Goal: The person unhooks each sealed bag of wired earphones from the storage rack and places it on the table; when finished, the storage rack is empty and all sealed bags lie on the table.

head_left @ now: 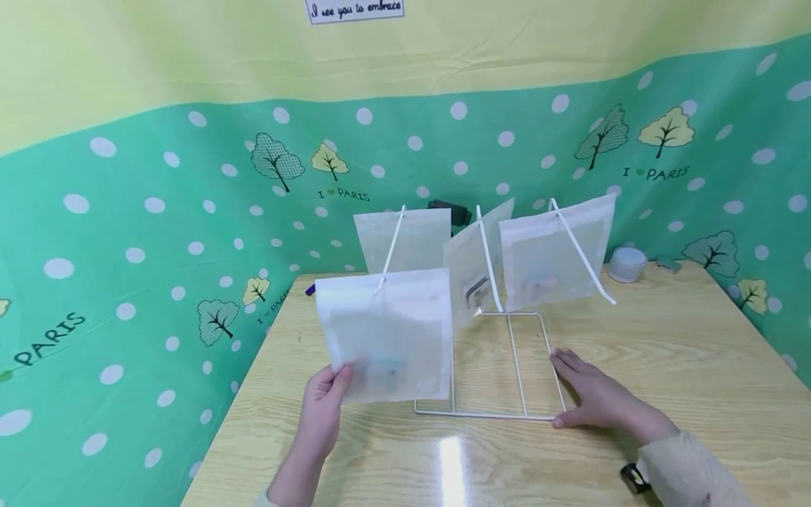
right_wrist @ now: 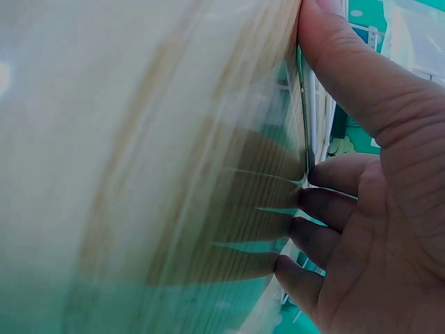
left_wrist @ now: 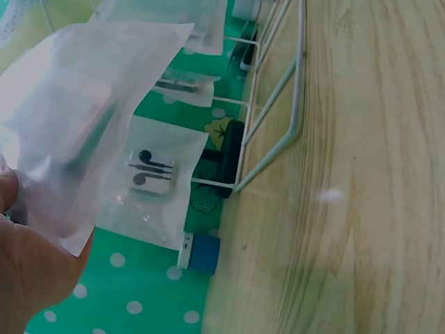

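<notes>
My left hand point(head_left: 324, 405) pinches the lower left corner of a frosted white pouch point(head_left: 386, 331), thumb in front. The pouch's top edge overlaps the front end of the left hook on a white wire rack point(head_left: 484, 414); something pale shows blurred inside. Behind it, another pouch point(head_left: 405, 236) hangs on the same hook, and in the left wrist view an earphone picture shows on a pouch point(left_wrist: 149, 177). An angled pouch point(head_left: 476, 278) hangs from the middle hook, one more pouch point(head_left: 551, 253) from the right. My right hand point(head_left: 592, 394) rests at the rack base's right front corner, fingertips on the table.
A white roll point(head_left: 628, 264) and a small grey-green item point(head_left: 668, 265) sit at the table's back right. A black object point(head_left: 451, 213) shows behind the rack. At the back left edge lies a dark blue item point(head_left: 310, 289). A patterned curtain point(head_left: 158, 260) surrounds the table.
</notes>
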A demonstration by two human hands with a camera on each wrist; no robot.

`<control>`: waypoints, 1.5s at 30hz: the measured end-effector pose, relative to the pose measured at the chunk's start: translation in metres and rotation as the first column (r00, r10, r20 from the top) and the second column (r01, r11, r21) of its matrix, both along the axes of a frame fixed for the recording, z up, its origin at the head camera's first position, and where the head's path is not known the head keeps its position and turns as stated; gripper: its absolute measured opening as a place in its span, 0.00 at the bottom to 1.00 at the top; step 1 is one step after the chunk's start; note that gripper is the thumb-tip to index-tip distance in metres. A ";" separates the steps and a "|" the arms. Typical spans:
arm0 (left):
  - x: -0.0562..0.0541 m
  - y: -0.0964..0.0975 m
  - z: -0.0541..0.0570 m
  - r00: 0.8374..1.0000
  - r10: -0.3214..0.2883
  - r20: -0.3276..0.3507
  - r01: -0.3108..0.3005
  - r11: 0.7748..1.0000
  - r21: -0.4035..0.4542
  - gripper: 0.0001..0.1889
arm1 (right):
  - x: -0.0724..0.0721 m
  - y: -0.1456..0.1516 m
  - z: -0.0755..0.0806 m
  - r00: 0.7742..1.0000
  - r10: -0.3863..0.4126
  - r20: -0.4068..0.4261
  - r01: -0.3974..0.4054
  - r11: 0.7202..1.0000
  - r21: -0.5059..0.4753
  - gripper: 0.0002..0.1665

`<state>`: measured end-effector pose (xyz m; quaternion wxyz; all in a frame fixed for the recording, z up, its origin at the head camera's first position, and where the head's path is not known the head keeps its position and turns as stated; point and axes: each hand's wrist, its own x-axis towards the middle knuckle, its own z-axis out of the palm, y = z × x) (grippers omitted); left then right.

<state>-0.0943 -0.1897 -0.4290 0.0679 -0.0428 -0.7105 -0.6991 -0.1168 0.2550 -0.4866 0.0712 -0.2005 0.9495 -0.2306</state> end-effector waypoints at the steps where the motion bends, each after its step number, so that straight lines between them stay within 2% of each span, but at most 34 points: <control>1: 0.003 -0.001 0.000 1.000 0.003 0.000 -0.003 1.000 -0.001 0.16 | 0.000 0.000 -0.001 1.000 0.000 -0.001 0.000 1.000 0.002 0.70; 4: 0.010 -0.003 0.000 1.000 0.017 -0.002 -0.017 1.000 0.006 0.14 | 0.001 0.000 -0.002 1.000 -0.002 -0.008 0.002 1.000 0.003 0.70; 11: 0.025 -0.005 0.000 0.994 0.051 -0.097 -0.049 0.999 0.019 0.12 | 0.000 0.001 -0.004 1.000 0.005 -0.030 -0.005 1.000 0.013 0.70; 19: 0.031 -0.009 0.017 0.986 0.076 -0.150 -0.068 0.996 0.057 0.15 | -0.001 0.004 -0.005 0.999 0.020 -0.049 -0.019 1.000 0.004 0.70; 23: 0.032 -0.015 0.026 0.976 0.085 -0.203 -0.060 0.990 0.128 0.16 | -0.001 0.004 -0.005 0.999 0.021 -0.045 -0.021 1.000 0.006 0.70; 25: 0.030 -0.022 0.030 0.964 0.075 -0.255 -0.022 0.978 0.206 0.16 | -0.001 0.003 -0.005 0.999 0.021 -0.043 -0.021 1.000 0.008 0.70; 27: 0.028 -0.030 0.033 0.947 0.055 -0.317 0.043 0.955 0.294 0.16 | -0.001 0.003 -0.005 0.999 0.021 -0.041 -0.021 1.000 0.003 0.70; 29: 0.024 -0.040 0.037 0.929 0.047 -0.368 0.107 0.916 0.388 0.16 | -0.001 0.003 -0.004 0.999 0.023 -0.042 -0.023 1.000 0.000 0.69; 31: 0.020 -0.050 0.041 0.921 0.074 -0.383 0.125 0.875 0.469 0.15 | -0.001 0.003 -0.004 0.999 0.021 -0.042 -0.021 1.000 0.000 0.69; 32: 0.018 -0.056 0.043 0.922 0.097 -0.376 0.117 0.854 0.507 0.15 | -0.001 0.003 -0.005 0.999 0.021 -0.045 -0.021 1.000 0.000 0.70; 34: 0.013 -0.065 0.047 0.927 0.168 -0.336 0.059 0.819 0.571 0.14 | -0.001 0.003 -0.006 0.999 0.016 -0.047 -0.016 1.000 0.004 0.70; 36: 0.008 -0.075 0.048 0.934 0.245 -0.261 -0.043 0.801 0.598 0.14 | -0.002 0.004 -0.006 0.999 0.012 -0.050 -0.011 1.000 0.004 0.70; 38: 0.003 -0.083 0.047 0.937 0.302 -0.176 -0.151 0.804 0.575 0.13 | -0.003 0.004 -0.007 0.999 0.007 -0.050 -0.007 1.000 0.005 0.70; 40: -0.001 -0.092 0.041 0.943 0.321 -0.082 -0.239 0.831 0.502 0.12 | -0.003 0.004 -0.007 0.999 0.008 -0.052 -0.007 1.000 0.007 0.70; 41: -0.003 -0.096 0.037 0.948 0.318 -0.028 -0.273 0.853 0.444 0.12 | -0.003 0.004 -0.007 0.999 0.008 -0.051 -0.007 1.000 0.008 0.70; 43: -0.007 -0.105 0.028 0.958 0.276 0.080 -0.287 0.905 0.313 0.11 | -0.003 0.004 -0.007 0.999 0.008 -0.050 -0.008 1.000 0.009 0.70; 45: -0.011 -0.112 0.018 0.954 0.232 0.189 -0.264 0.951 0.162 0.10 | -0.003 0.004 -0.007 0.998 0.013 -0.054 -0.012 1.000 0.009 0.69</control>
